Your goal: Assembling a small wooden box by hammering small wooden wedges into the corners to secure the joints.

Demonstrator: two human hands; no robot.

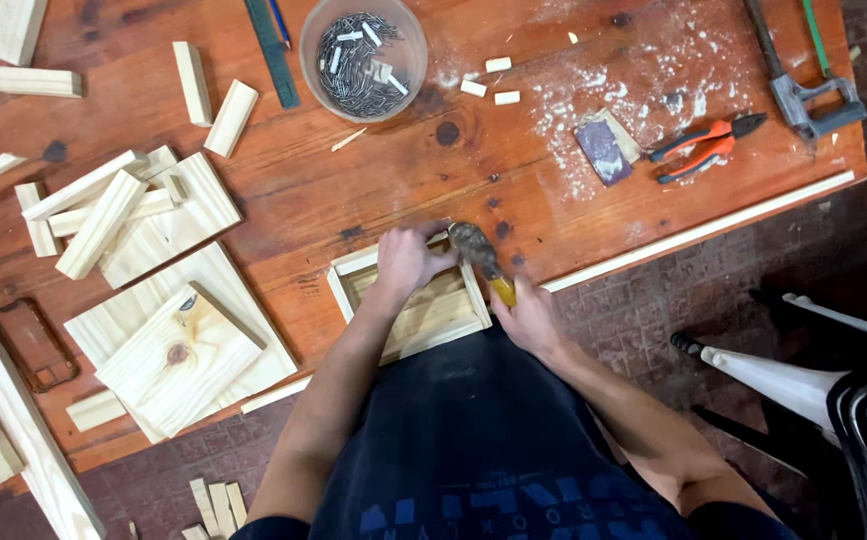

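My left hand [406,258] is curled over the far rail of the small pine frame [409,305], fingers pinched narrow as if steadying something at the top edge; whether a nail sits between them I cannot tell. The frame lies at the near edge of the workbench [374,185], right in front of me. My right hand [526,318] is closed around the yellow handle of the hammer [482,258], and the head hangs just beside my left fingertips, over the frame's right corner.

Risks, as I judge them: the hammer head is so close to my left fingers that an off-line blow would land on them. The frame overlaps the bench edge toward my body, so a hard hit could tip or skate it off. Thin pine rails may split if struck near the end grain. The long thin strip [699,232] lies along the bench edge and could get knocked to the floor.

Surface: a reddish varnished wooden bench, knotty, dusted with sawdust at the far right. On it are a clear tub of nails [362,55], orange-handled pliers [706,148], a sanding block [604,150], a hacksaw [802,80], a dark ruler [274,55], stacked pine boards [179,355] and loose offcuts at left. The floor [644,320] is dark patterned tile; white stacked chairs [834,390] stand at right.
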